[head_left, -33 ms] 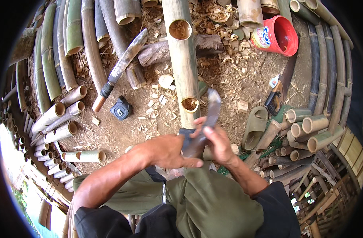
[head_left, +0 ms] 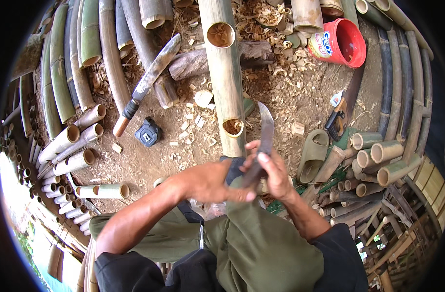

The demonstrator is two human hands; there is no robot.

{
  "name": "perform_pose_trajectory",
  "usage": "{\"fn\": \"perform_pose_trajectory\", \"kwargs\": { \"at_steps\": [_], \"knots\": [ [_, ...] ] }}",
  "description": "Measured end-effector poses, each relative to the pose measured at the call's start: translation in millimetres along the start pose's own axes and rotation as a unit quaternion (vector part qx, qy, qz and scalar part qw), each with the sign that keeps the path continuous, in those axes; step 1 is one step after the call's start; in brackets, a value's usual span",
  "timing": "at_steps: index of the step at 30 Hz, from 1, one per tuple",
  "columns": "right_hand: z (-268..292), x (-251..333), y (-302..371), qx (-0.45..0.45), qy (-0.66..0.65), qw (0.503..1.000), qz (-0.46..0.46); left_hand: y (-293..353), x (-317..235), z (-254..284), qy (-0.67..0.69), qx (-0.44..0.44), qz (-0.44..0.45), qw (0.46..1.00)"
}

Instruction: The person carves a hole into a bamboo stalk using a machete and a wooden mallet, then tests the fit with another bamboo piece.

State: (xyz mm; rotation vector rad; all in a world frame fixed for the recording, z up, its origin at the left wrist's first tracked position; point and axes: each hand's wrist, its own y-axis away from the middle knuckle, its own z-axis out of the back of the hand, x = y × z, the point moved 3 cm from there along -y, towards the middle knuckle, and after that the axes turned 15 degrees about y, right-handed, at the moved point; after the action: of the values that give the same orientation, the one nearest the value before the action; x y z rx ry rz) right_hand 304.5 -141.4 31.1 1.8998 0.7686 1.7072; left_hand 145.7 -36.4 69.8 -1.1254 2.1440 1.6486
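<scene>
My right hand (head_left: pixel 272 176) is closed round the dark handle of a knife (head_left: pixel 267 127). Its curved blade points up and away from me, beside the near end of a long bamboo pole (head_left: pixel 226 82). Two cut openings show along the pole's upper side, with shavings inside them. My left hand (head_left: pixel 210 181) is open, palm down and slightly blurred, its thumb stretched toward the knife handle. Its other fingers are partly hidden near a dark blue piece (head_left: pixel 235 168) at the pole's near end. Below both hands lies my green-trousered leg.
On the shaving-strewn ground left of the pole lie a large machete (head_left: pixel 152 80) and a tape measure (head_left: pixel 148 132). A log (head_left: pixel 193 64) crosses under the pole. To the right are a red bucket (head_left: pixel 350 44), a handsaw (head_left: pixel 348 104), a green slipper (head_left: pixel 312 155) and stacked bamboo pieces (head_left: pixel 395 170).
The knife has swung more upright and slightly right with my right hand. My left hand has shifted slightly right, its thumb now near the handle.
</scene>
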Motion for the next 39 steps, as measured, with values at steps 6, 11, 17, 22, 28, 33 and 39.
{"fn": "perform_pose_trajectory", "kwargs": {
  "at_steps": [6, 11, 17, 22, 28, 33, 39],
  "knots": [
    [24, 0, -3, -0.058, 0.461, 0.884, 0.046, -76, 32, -17, 0.379, -0.119, 0.039, 0.917],
    [42, 32, -44, 0.059, 0.560, 0.827, -0.005, -121, 39, -19, 0.469, -0.278, -0.033, 0.838],
    [19, 96, -82, 0.186, 0.715, 0.670, 0.068, -99, 28, -12, 0.741, -0.200, -0.126, 0.629],
    [-16, 113, -113, 0.308, 0.747, 0.567, 0.161, -100, 39, -15, 0.866, -0.111, -0.222, 0.435],
    [-8, 112, -112, 0.313, 0.815, 0.447, 0.198, -104, 28, -27, 0.863, -0.137, -0.199, 0.444],
    [44, 76, -79, 0.268, 0.765, 0.545, 0.212, -129, 26, -71, 0.879, -0.108, -0.154, 0.439],
    [28, -10, -35, 0.034, 0.589, 0.801, 0.100, -104, 53, -44, 0.622, -0.273, -0.002, 0.734]
  ]
}}
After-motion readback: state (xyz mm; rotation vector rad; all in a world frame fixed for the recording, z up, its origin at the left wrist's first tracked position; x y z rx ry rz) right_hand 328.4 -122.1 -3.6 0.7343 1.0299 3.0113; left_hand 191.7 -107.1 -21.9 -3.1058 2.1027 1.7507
